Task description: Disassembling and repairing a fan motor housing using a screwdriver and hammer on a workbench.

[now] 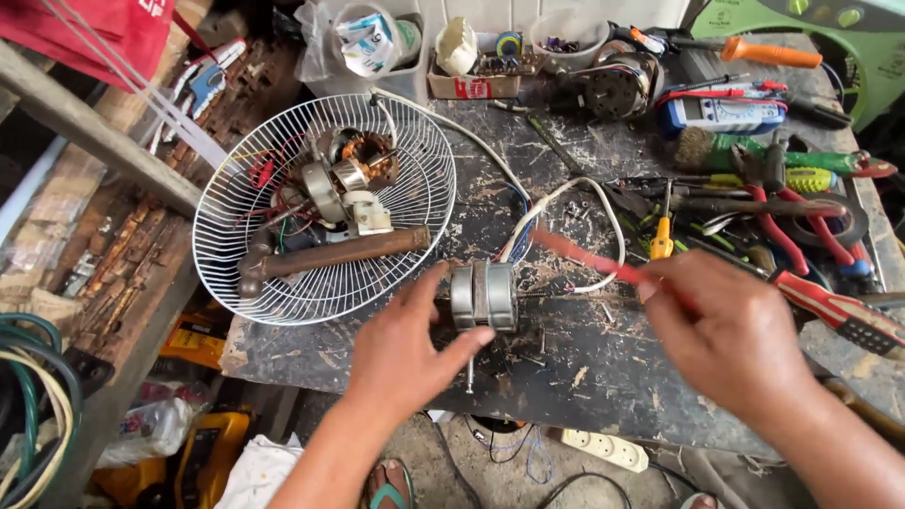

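Note:
A small metal fan motor [484, 295] lies on the dark, scratched workbench [584, 358], with white and coloured wires [566, 212] looping out behind it. My left hand [410, 344] grips the motor from its left and near side, thumb along the top. My right hand [731, 335] holds a thin red tool [589, 259], blurred, whose tip points toward the motor's right side.
A white wire fan guard [325, 203] at left holds motor parts and a hammer [330, 254]. Pliers, screwdrivers, a multimeter [721, 115] and tape crowd the right side. Containers stand along the back. Cables and a power strip [603, 448] lie on the floor below.

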